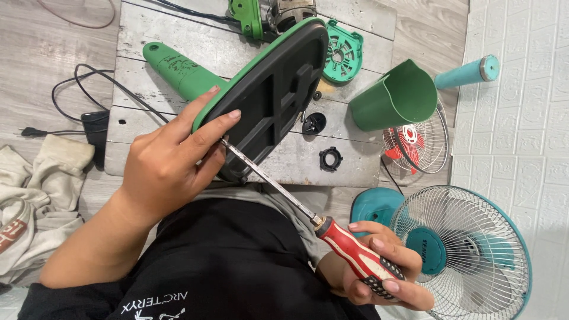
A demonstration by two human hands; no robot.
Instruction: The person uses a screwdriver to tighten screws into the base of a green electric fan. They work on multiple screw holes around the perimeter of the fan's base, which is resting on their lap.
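Two hands work on a fan base (267, 95) tilted up on edge over a weathered board table (355, 166). The left hand (166, 166) wraps its fingers over the green rim, thumb behind. The right hand (379, 266) curls shut around the red ribbed handle of a long screwdriver (278, 186), its tip at the black, recessed plastic underside. Disassembly appears well advanced: a green cone housing (394, 98), a vented green cover (342, 54) and two black rings (330, 159) lie detached; the base plate remains attached.
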